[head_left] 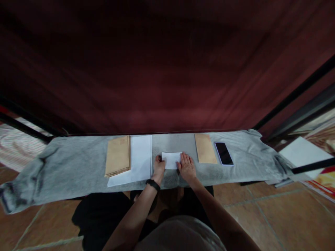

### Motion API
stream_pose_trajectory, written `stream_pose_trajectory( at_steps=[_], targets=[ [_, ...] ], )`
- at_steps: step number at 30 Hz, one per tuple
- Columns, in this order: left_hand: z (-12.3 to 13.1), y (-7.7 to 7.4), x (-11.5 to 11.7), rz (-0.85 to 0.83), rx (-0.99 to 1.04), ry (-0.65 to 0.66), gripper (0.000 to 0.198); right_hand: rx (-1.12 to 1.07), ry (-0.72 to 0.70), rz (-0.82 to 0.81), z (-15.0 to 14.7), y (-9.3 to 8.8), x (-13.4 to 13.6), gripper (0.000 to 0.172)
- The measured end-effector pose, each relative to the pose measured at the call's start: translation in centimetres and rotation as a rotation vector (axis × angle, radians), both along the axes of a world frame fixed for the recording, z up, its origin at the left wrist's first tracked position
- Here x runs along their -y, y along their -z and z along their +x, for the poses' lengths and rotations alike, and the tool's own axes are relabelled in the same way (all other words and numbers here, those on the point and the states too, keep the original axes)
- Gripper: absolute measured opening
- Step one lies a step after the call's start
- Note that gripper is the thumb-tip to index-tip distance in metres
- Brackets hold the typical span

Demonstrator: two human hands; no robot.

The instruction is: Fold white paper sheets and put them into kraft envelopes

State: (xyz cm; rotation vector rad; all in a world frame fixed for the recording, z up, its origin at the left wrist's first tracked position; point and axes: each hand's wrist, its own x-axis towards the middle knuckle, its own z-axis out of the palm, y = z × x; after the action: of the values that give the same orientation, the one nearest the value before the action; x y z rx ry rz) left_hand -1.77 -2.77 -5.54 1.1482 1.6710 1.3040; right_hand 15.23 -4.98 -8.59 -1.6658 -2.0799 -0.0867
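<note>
Small white paper rectangle (pixel 171 160), prob folded alr, on grey cloth (pixel 83 164); L hand (pixel 158 168) pinches left end, R hand (pixel 187 168) presses flat on right. Big white paper sheets (pixel 141 153) look unfolded, so more left imo.

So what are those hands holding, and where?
The left hand seems to pinch the small white paper by its left edge; the right hand lies flat on its right end.

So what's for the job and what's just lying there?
Probably for the job:
small white paper, touched by left hand and right hand
white sheets
brown paper stack
single brown paper

Probably just lying about:
phone
red-and-yellow thing, far right
</note>
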Motion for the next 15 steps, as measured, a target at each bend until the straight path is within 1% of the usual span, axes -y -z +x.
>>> stream_pose_trajectory(
  at_steps=[1,3,5,8,9,10,11,12,14,15],
  targets=[
    [0.1,-0.2,0.1,-0.011,0.067,-0.021,0.037,-0.007,-0.001,0.0,0.1,-0.2,0.1,0.054],
    [0.2,-0.8,0.4,-0.028,0.116,-0.034,0.032,-0.036,-0.009,-0.004,0.1,-0.9,0.5,0.056],
    [0.4,-1.7,0.6,-0.025,0.165,-0.044,0.031,-0.068,-0.07,-0.015,-0.1,-1.9,1.1,0.062],
    [1.0,-3.5,0.6,0.0,0.207,-0.029,0.03,-0.1,-0.223,-0.041,-1.2,-3.6,2.1,0.077],
    [1.2,-4.2,0.7,0.008,0.212,-0.013,0.029,-0.123,-0.232,-0.048,-1.6,-4.1,2.2,0.078],
    [1.4,-4.8,0.7,0.017,0.219,0.01,0.03,-0.171,-0.224,-0.056,-2.1,-4.6,2.2,0.075],
    [1.6,-5.4,0.9,0.028,0.233,0.037,0.031,-0.263,-0.204,-0.069,-2.6,-5.1,2.1,0.069],
    [1.8,-5.8,1.2,0.036,0.253,0.066,0.034,-0.418,-0.176,-0.093,-3.0,-5.6,1.8,0.062],
    [1.8,-6.2,1.9,0.03,0.286,0.099,0.041,-0.813,-0.119,-0.152,-3.6,-6.3,1.1,0.049],
    [1.7,-6.1,2.3,0.011,0.295,0.093,0.044,-0.99,-0.094,-0.178,-3.8,-6.6,0.7,0.045]
  ],
)
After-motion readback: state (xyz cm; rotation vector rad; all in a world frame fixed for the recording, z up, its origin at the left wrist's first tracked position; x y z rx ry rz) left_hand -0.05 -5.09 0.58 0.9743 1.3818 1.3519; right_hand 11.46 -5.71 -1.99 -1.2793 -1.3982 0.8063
